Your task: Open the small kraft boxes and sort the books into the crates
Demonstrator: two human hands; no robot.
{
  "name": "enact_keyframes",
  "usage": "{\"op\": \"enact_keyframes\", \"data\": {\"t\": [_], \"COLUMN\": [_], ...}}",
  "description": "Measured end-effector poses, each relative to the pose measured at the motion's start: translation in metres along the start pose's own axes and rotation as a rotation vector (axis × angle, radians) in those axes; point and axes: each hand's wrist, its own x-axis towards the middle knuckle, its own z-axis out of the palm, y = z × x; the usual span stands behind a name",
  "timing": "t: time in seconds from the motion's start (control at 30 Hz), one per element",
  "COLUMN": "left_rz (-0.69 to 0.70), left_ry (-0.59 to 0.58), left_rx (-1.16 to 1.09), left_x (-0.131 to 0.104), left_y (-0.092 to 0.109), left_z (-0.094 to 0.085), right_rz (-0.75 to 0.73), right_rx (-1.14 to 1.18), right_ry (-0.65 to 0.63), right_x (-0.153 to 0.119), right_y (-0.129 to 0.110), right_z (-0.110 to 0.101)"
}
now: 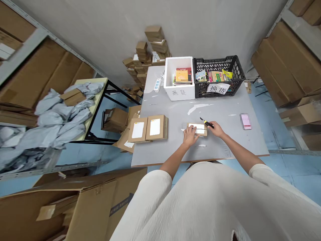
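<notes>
A small cardboard box [203,132] with a white label [200,127] on top lies on the grey table in front of me. A dark line runs across the label. My left hand [190,136] holds the box at its left end, fingers over the top and thumb along the near side. In my right hand [217,130] is a yellow and black utility knife [208,124], gripped by its handle. Its blade points up and left, just above the far right part of the box. Whether the blade touches the box I cannot tell.
Left on the grey table [175,150] sit two labelled cardboard boxes [157,127]. Behind are a white foam bin [179,95] of books, a black crate [240,72] and a power strip [157,85]. A pink item [246,121] lies right. Grey parcels [52,134] cover a side table.
</notes>
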Motion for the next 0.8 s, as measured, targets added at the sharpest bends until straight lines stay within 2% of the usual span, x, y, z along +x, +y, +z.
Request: {"op": "enact_keyframes", "data": {"t": [0.17,0.37,0.5,0.6,0.8], "left_rz": [-0.051,-0.248,-0.273,-0.268,-0.242], "left_ry": [0.030,0.075,0.087,0.071,0.110], "left_rx": [-0.009,-0.259,-0.395,-0.418,-0.520], "left_x": [-0.009,0.000,0.011,0.015,0.021], "left_y": [-0.010,-0.028,-0.035,-0.034,-0.031], "left_z": [0.002,0.016,0.023,0.025,0.032], "right_rz": [-0.006,0.043,0.099,0.140,0.210], "right_rx": [0.061,0.060,0.078,0.088,0.169], "right_ry": [-0.063,-0.046,-0.027,-0.004,0.050], "right_x": [0.010,-0.001,-0.011,-0.016,-0.021], "right_y": [-0.016,-0.008,-0.007,-0.010,-0.008], "right_z": [0.013,0.017,0.016,0.011,-0.002]}}
